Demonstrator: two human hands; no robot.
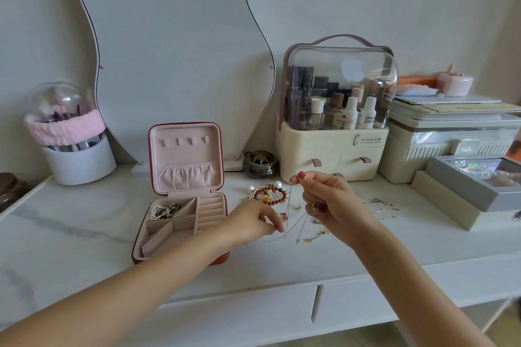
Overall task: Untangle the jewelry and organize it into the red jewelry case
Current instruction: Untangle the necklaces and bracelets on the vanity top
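The red jewelry case (180, 259) stands open on the white table, pink inside; pearls and dark pieces lie in its back-left compartment (165, 210). Right of it is a tangled jewelry pile (270, 194): a red bead bracelet, pearls, gold pieces. My right hand (324, 203) is raised above the table and pinches the top of a thin silver chain (289, 205) that hangs down. My left hand (253, 222) pinches the lower part of the chain near the tabletop. More thin chains and a gold charm (315, 236) lie beneath.
A wavy mirror (169, 51) leans on the wall behind. A cream cosmetics organizer (332, 149) and stacked boxes (451, 149) fill the right back. A brush holder (76, 155) stands at left. Silver pieces (380, 205) lie at right. A small brass pot (258, 163) sits behind the pile.
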